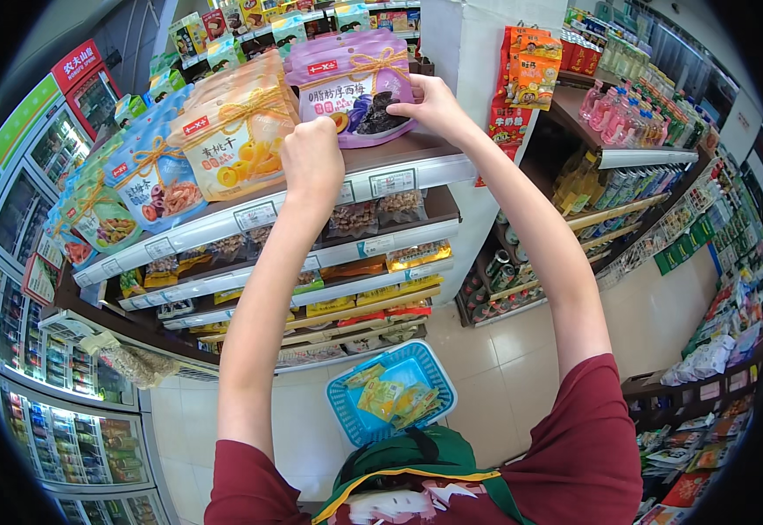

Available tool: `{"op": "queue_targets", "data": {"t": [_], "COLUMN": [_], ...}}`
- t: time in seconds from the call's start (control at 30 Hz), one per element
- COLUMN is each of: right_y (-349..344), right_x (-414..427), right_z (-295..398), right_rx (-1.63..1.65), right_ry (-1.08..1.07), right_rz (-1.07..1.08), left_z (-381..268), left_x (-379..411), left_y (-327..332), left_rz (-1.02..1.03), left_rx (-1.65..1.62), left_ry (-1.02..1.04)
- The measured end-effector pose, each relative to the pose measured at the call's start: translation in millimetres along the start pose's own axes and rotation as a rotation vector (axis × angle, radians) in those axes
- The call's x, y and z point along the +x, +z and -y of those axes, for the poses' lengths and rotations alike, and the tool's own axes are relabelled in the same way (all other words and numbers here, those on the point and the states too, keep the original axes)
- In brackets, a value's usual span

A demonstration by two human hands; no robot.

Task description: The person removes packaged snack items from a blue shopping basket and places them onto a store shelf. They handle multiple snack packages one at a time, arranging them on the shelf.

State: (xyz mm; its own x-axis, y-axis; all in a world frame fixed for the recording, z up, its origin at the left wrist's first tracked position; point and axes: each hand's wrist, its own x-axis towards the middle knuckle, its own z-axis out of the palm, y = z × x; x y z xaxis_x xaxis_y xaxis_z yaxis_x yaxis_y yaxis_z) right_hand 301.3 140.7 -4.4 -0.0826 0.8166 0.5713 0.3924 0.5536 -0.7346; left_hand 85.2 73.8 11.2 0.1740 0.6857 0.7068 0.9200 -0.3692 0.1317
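Observation:
A purple stand-up pouch of dried prunes (355,98) stands at the front of a row of like pouches on the top shelf. My right hand (431,108) grips its right edge, thumb on the front and fingers behind. At its lower left edge, my left hand (314,157) is curled closed on the pouch; the fingertips are hidden from me. Just left of that hand is an orange pouch of dried yellow peaches (244,154). Beyond it stand blue pouches (165,184) and green pouches (109,220) of dried fruit.
White price rails (391,180) edge the shelves, with bagged nuts (401,203) below. A blue plastic basket (339,410) holding several yellow-green packets (381,397) sits on the tiled floor. A white pillar (450,39) bears hanging candy bags (534,69). Drink coolers (60,361) line the left; bottle shelves (647,157) stand right.

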Motion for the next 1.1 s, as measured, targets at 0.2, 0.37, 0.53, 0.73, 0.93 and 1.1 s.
{"op": "queue_targets", "data": {"t": [0.2, 0.37, 0.53, 0.73, 0.93, 1.1], "right_y": [0, 0, -12, -12, 48, 140], "right_x": [0, 0, -34, -137, -304, -516], "right_z": [5, 2, 27, 54, -16, -102], "right_rx": [-0.096, -0.115, -0.105, -0.028, 0.018, -0.223], "right_ry": [0.049, 0.046, -0.058, -0.159, 0.204, 0.871], "right_rz": [0.004, -0.003, -0.138, -0.446, -0.513, 0.042], "left_z": [1, -4, -1, 19, 54, 81], "left_x": [1, 0, -27, -92, -202, -428], "left_y": [11, 5, -26, -37, -16, 93], "left_rz": [-0.021, 0.008, -0.020, -0.332, -0.261, 0.362], "left_rx": [-0.030, 0.005, -0.034, -0.313, -0.477, -0.434], "left_ry": [0.008, -0.003, 0.017, 0.190, 0.188, -0.438]}}
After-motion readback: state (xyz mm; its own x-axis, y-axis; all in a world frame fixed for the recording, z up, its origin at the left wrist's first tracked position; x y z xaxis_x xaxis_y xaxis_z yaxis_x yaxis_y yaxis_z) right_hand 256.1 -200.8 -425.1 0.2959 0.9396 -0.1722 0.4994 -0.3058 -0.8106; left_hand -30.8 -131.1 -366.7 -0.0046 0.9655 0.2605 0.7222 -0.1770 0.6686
